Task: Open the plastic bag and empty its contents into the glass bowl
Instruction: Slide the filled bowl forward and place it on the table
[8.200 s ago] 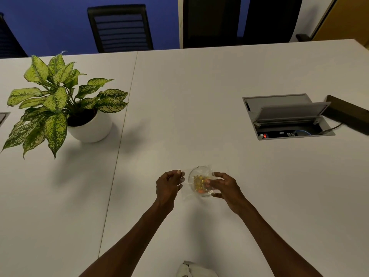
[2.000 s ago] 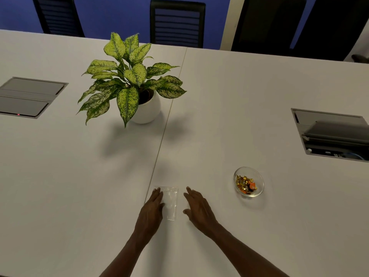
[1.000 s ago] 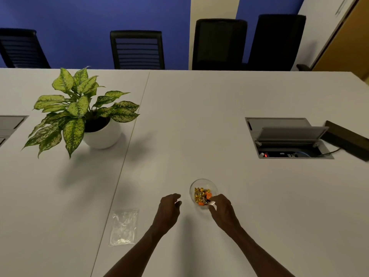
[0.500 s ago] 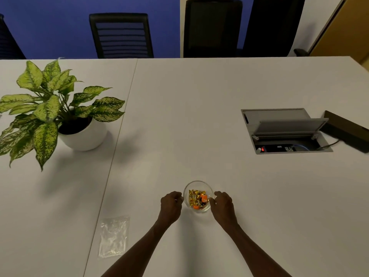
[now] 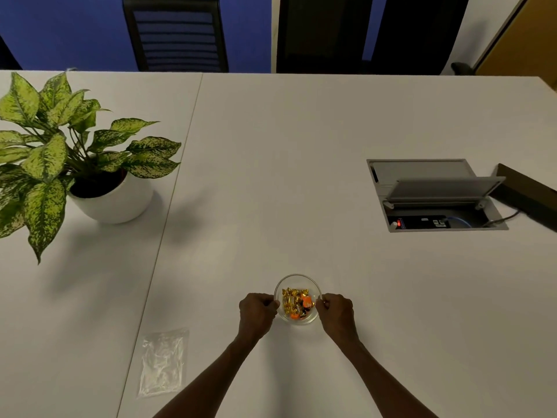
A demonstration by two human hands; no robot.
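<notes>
The glass bowl (image 5: 297,299) sits on the white table (image 5: 301,176) at about 6 o'clock in the view, clear and round, holding gold and orange wrapped sweets (image 5: 295,303). The left hand (image 5: 256,315) pinches its rim at 9 o'clock, the right hand (image 5: 337,315) at 3 o'clock, both curled closed on the bowl. The plastic bag (image 5: 162,362) lies flat, crinkled and see-through, at 8 o'clock, well apart from the bowl.

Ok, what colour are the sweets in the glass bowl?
Mostly gold-wrapped sweets with a few orange ones, in the glass bowl; the head view shows them.
</notes>
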